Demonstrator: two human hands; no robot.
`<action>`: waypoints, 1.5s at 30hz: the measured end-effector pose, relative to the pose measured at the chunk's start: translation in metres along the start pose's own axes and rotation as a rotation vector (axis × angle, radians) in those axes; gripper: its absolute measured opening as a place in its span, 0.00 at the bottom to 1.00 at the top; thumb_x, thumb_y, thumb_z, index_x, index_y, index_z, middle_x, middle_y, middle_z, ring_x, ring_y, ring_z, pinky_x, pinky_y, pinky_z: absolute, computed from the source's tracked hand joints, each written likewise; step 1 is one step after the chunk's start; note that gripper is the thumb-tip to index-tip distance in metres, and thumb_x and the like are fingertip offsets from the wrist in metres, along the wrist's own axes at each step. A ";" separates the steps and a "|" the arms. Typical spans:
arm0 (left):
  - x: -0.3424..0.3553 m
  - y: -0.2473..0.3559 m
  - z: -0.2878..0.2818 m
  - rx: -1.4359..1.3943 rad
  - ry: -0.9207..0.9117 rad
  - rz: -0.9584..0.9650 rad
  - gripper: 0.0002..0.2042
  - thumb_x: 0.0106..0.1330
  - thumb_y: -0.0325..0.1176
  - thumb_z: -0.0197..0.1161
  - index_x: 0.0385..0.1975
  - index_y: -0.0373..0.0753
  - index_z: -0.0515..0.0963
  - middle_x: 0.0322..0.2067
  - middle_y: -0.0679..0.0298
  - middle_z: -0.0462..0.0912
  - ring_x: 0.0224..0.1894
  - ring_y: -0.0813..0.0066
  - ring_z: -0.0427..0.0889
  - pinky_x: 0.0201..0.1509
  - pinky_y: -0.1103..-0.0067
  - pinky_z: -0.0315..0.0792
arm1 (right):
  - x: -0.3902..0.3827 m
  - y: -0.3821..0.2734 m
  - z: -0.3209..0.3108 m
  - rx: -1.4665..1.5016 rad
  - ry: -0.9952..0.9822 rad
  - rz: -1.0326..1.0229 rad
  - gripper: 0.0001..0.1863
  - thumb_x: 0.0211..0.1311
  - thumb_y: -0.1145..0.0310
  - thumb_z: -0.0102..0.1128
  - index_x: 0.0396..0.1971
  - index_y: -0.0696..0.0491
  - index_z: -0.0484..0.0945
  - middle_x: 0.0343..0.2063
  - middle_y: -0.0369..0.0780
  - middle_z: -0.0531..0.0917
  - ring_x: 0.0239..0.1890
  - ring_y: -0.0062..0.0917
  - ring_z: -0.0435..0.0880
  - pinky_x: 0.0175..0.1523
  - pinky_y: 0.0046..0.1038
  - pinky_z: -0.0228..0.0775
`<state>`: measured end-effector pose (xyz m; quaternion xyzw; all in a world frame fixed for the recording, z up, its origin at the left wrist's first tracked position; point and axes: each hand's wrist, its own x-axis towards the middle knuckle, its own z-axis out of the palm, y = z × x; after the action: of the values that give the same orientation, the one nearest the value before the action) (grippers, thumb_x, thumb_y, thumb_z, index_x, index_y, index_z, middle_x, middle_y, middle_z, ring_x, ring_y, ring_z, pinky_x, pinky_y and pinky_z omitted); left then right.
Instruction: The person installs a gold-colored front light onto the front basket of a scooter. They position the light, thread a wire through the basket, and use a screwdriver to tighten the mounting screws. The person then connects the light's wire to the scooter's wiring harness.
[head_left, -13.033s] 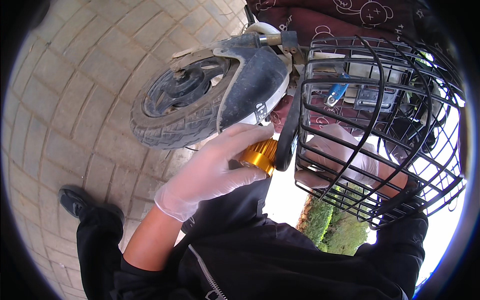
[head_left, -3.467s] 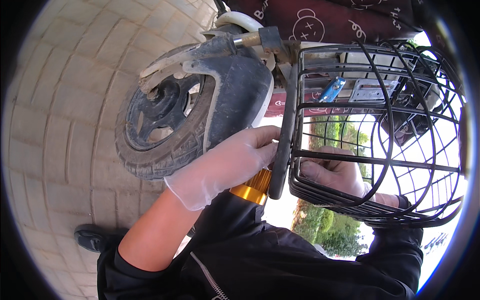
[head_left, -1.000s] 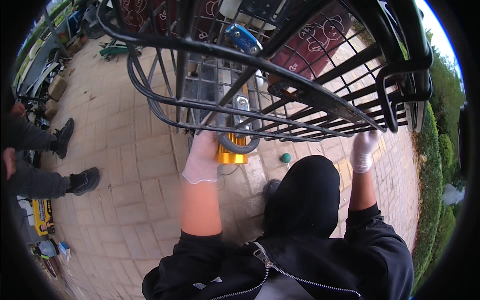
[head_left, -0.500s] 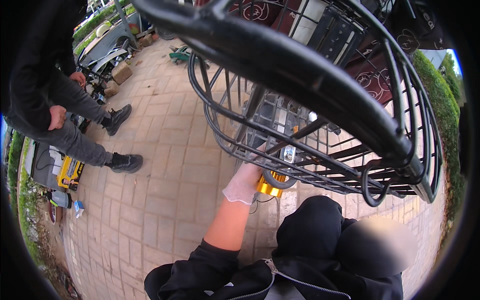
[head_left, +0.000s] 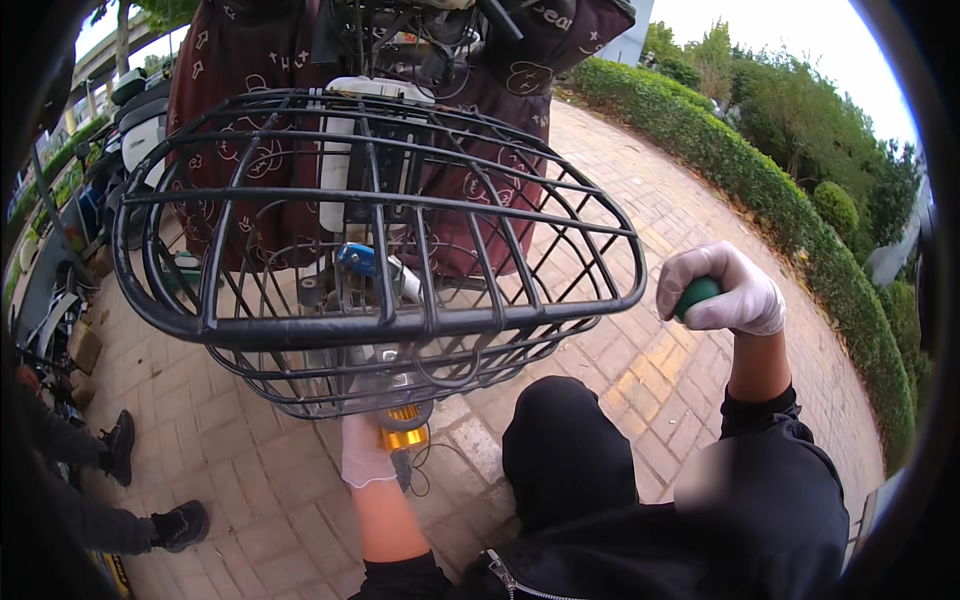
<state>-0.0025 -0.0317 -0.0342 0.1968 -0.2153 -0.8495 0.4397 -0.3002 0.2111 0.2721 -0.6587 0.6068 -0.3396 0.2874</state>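
Note:
My left hand [head_left: 366, 450], in a thin white glove, reaches up beneath the black wire basket [head_left: 400, 320]. Its fingers are hidden behind the wires and bracket, so their grip does not show. Right beside it is a gold ribbed cylindrical part [head_left: 404, 430], with a thin black cable hanging below. Out to the right of the basket, my right hand [head_left: 730, 290], gloved too, is raised with its fingers curled round a dark green rounded handle [head_left: 698, 297]. The rest of that handled thing is not visible. Through the wires shows a blue object [head_left: 357, 259].
Behind the basket, a dark red patterned cover [head_left: 250, 150] drapes the vehicle's front. Brick paving [head_left: 650, 370] lies below, bordered by a hedge [head_left: 740, 150] on the right. Another person's shoes [head_left: 180, 526] stand at lower left, near assorted clutter [head_left: 70, 310].
My view has swung to the right, so the basket sits further left and is seen more squarely. My right hand has come into view with the green handle. My left hand stays by the gold part.

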 end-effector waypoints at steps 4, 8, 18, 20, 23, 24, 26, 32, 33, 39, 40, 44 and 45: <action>0.000 0.004 0.004 -0.086 -0.187 -0.040 0.15 0.73 0.37 0.55 0.55 0.39 0.77 0.48 0.59 0.83 0.47 0.65 0.84 0.52 0.68 0.79 | 0.022 -0.042 0.053 -0.464 0.050 0.202 0.20 0.51 0.66 0.75 0.42 0.61 0.84 0.22 0.35 0.78 0.25 0.19 0.76 0.35 0.24 0.71; -0.001 0.004 0.004 -0.028 -0.142 -0.016 0.18 0.72 0.30 0.54 0.60 0.37 0.74 0.49 0.61 0.83 0.47 0.68 0.83 0.52 0.71 0.78 | 0.024 -0.044 0.079 -0.182 0.290 0.274 0.21 0.62 0.54 0.70 0.34 0.62 0.83 0.19 0.30 0.75 0.21 0.11 0.69 0.26 0.18 0.60; -0.002 0.001 0.002 -0.065 -0.131 -0.008 0.18 0.69 0.23 0.51 0.59 0.33 0.73 0.51 0.59 0.81 0.52 0.68 0.82 0.57 0.71 0.76 | 0.026 -0.074 0.070 -0.779 0.325 0.346 0.22 0.65 0.54 0.64 0.28 0.62 0.82 0.12 0.37 0.71 0.17 0.18 0.68 0.26 0.25 0.62; -0.002 0.004 0.007 -0.163 -0.303 -0.049 0.18 0.72 0.26 0.51 0.60 0.34 0.73 0.53 0.59 0.81 0.54 0.67 0.81 0.58 0.71 0.76 | 0.026 -0.082 0.070 -1.040 0.296 0.235 0.17 0.63 0.57 0.64 0.30 0.60 0.84 0.14 0.40 0.74 0.16 0.23 0.70 0.26 0.27 0.64; -0.008 0.010 0.015 0.036 -0.127 -0.025 0.17 0.74 0.30 0.51 0.60 0.36 0.74 0.53 0.59 0.82 0.54 0.68 0.82 0.59 0.71 0.76 | 0.023 -0.085 0.069 -0.976 0.414 0.130 0.17 0.64 0.57 0.64 0.30 0.59 0.84 0.14 0.41 0.73 0.16 0.24 0.70 0.26 0.28 0.64; -0.009 0.011 0.018 0.062 -0.114 -0.004 0.17 0.75 0.33 0.50 0.59 0.36 0.74 0.52 0.58 0.82 0.53 0.68 0.82 0.59 0.70 0.76 | 0.023 -0.085 0.066 -0.927 0.514 0.153 0.20 0.67 0.55 0.62 0.30 0.60 0.83 0.14 0.38 0.74 0.17 0.23 0.70 0.26 0.27 0.64; -0.011 0.011 0.020 0.020 -0.120 -0.040 0.17 0.76 0.34 0.49 0.59 0.36 0.74 0.52 0.58 0.82 0.52 0.66 0.83 0.59 0.69 0.77 | 0.031 -0.082 0.055 -0.759 0.696 0.027 0.22 0.73 0.52 0.54 0.34 0.58 0.84 0.16 0.33 0.76 0.18 0.20 0.71 0.26 0.23 0.63; -0.009 0.014 0.017 -0.103 -0.223 -0.082 0.16 0.74 0.33 0.51 0.59 0.37 0.73 0.49 0.58 0.83 0.51 0.64 0.84 0.54 0.66 0.80 | 0.116 -0.094 0.004 0.342 0.410 -0.346 0.34 0.71 0.46 0.54 0.56 0.66 0.71 0.37 0.42 0.82 0.35 0.26 0.83 0.45 0.24 0.81; -0.009 0.014 0.017 -0.064 -0.229 -0.072 0.17 0.73 0.31 0.53 0.59 0.37 0.73 0.49 0.59 0.83 0.50 0.67 0.83 0.54 0.69 0.79 | 0.136 -0.097 0.003 0.296 0.288 -0.342 0.37 0.69 0.44 0.56 0.58 0.68 0.69 0.40 0.43 0.82 0.39 0.27 0.84 0.48 0.23 0.81; -0.012 0.012 0.017 -0.021 -0.119 -0.056 0.15 0.71 0.29 0.56 0.56 0.35 0.74 0.46 0.60 0.83 0.47 0.70 0.83 0.52 0.71 0.79 | 0.229 -0.090 0.066 -0.335 -0.217 -0.225 0.41 0.65 0.42 0.60 0.56 0.69 0.71 0.39 0.44 0.82 0.40 0.25 0.85 0.44 0.20 0.81; -0.010 0.011 0.017 0.026 -0.113 -0.025 0.16 0.70 0.31 0.56 0.56 0.38 0.76 0.45 0.61 0.84 0.44 0.69 0.85 0.47 0.69 0.82 | 0.233 -0.088 0.076 -0.405 -0.351 -0.154 0.42 0.61 0.40 0.64 0.52 0.69 0.74 0.34 0.44 0.84 0.36 0.23 0.86 0.40 0.18 0.81; -0.005 0.007 0.011 -0.079 -0.138 -0.076 0.19 0.67 0.24 0.55 0.59 0.37 0.73 0.44 0.61 0.84 0.42 0.70 0.85 0.47 0.72 0.82 | 0.245 -0.063 0.107 -0.646 -0.245 0.169 0.35 0.60 0.39 0.65 0.47 0.60 0.78 0.24 0.36 0.81 0.27 0.17 0.84 0.32 0.17 0.78; -0.004 0.006 0.010 -0.062 -0.135 -0.089 0.20 0.67 0.24 0.55 0.59 0.37 0.73 0.44 0.61 0.84 0.42 0.70 0.85 0.47 0.72 0.82 | 0.243 -0.057 0.112 -0.598 -0.245 0.023 0.31 0.61 0.43 0.66 0.48 0.57 0.78 0.25 0.35 0.81 0.27 0.17 0.83 0.31 0.18 0.77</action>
<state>-0.0012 -0.0297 -0.0223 0.1346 -0.2092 -0.8857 0.3919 -0.1686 -0.0289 0.2734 -0.7432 0.6478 -0.0610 0.1556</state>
